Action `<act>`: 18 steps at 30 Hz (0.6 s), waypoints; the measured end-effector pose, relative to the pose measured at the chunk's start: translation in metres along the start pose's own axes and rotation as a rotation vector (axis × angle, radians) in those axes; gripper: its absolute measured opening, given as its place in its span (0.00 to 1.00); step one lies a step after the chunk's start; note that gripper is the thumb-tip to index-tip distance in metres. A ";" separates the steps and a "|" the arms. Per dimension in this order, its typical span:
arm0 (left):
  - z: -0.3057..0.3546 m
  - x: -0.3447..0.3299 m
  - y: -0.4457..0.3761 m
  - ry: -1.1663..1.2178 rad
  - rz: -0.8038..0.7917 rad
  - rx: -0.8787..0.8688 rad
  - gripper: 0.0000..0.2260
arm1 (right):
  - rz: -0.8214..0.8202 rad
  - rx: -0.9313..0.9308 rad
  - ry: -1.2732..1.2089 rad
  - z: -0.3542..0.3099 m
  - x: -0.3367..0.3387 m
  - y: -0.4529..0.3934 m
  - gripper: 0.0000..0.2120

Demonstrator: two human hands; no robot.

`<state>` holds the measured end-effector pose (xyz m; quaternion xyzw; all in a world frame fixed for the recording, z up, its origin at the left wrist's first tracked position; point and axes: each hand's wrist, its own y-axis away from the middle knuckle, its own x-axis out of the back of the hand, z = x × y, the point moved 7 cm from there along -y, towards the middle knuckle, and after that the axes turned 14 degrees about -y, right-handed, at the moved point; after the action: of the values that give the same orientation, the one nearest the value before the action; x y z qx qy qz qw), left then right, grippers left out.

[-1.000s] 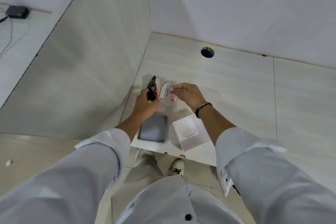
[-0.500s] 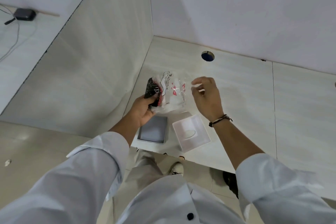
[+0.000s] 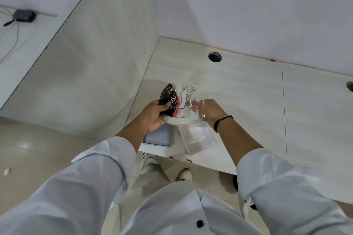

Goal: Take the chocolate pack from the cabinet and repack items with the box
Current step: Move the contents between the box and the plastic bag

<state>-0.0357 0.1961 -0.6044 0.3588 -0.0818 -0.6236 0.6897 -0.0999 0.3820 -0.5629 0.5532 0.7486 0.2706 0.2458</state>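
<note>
Left hand (image 3: 152, 115) grips the dark chocolate pack (image 3: 168, 101); right hand (image 3: 210, 112) pinches the clear plastic bag (image 3: 188, 105) around it, above the open box (image 3: 198, 138) near the counter (image 3: 248, 101) edge.

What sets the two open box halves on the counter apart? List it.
The grey-lined box half shows a plain, flat grey inside; the white box half shows a white inside with an oval recess. The grey-lined one lies square to the counter edge, partly under the left hand; the white one is turned at an angle, below the right hand. Both are shallow, open and near the counter edge.
</note>
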 end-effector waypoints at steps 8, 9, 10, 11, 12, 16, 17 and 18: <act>-0.007 -0.004 0.001 -0.035 0.024 0.041 0.10 | -0.044 -0.182 -0.358 0.029 0.003 -0.006 0.12; -0.007 -0.007 0.001 -0.026 0.023 0.045 0.11 | -0.093 -0.192 -0.386 0.032 0.000 -0.008 0.11; -0.007 -0.009 0.002 -0.025 0.023 0.052 0.11 | -0.141 -0.219 -0.416 0.033 -0.004 -0.005 0.15; -0.008 -0.009 0.001 -0.031 0.026 0.056 0.11 | -0.200 -0.244 -0.455 0.033 -0.009 -0.002 0.18; -0.009 -0.009 0.000 -0.040 0.035 0.059 0.11 | -0.239 -0.256 -0.467 0.031 -0.011 0.001 0.18; -0.008 0.009 -0.006 -0.085 0.225 0.069 0.12 | -0.204 -0.156 -0.433 0.019 0.002 -0.003 0.22; -0.006 0.020 -0.007 -0.126 0.312 0.067 0.13 | -0.153 -0.116 -0.424 0.016 0.011 -0.006 0.23; -0.004 0.030 -0.008 -0.163 0.395 0.062 0.14 | -0.112 -0.083 -0.415 0.013 0.020 -0.009 0.23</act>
<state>-0.0335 0.1699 -0.6218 0.3053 -0.2252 -0.5005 0.7782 -0.1026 0.4009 -0.5795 0.5442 0.6997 0.1674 0.4316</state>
